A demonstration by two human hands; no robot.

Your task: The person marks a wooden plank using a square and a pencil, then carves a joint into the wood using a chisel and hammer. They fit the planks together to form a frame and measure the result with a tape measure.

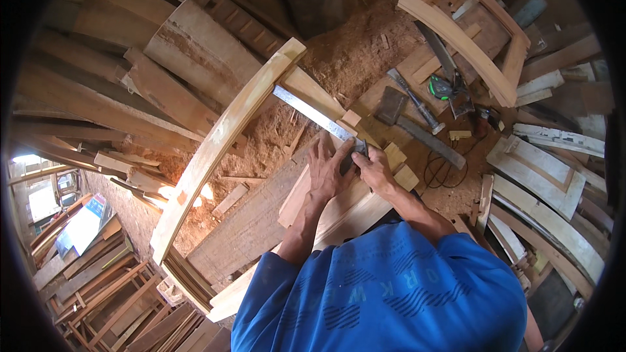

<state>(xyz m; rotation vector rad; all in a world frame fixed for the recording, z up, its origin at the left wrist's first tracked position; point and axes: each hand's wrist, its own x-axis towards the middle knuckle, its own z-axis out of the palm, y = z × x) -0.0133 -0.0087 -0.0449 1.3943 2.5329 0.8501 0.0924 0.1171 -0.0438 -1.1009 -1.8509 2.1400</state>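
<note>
A try square with a shiny metal blade [312,113] and a dark stock lies across the pale wooden frame in front of me. My left hand [327,169] rests over the wood, its index finger and thumb closed on the dark stock. From the other side my right hand [376,168] grips the same stock, its fingers partly hidden. The blade reaches away to the upper left, toward the curved rail [225,130] of the frame. Beneath my hands lie light wooden pieces of the frame; how they join is hidden.
Right of my hands lie a chisel [415,101], a flat dark metal bar [430,142], a green-and-black tape measure [440,87] and a black cable. Another wooden frame [456,36] stands at the far right. Planks [202,39] are stacked at left; sawdust [358,39] covers the ground.
</note>
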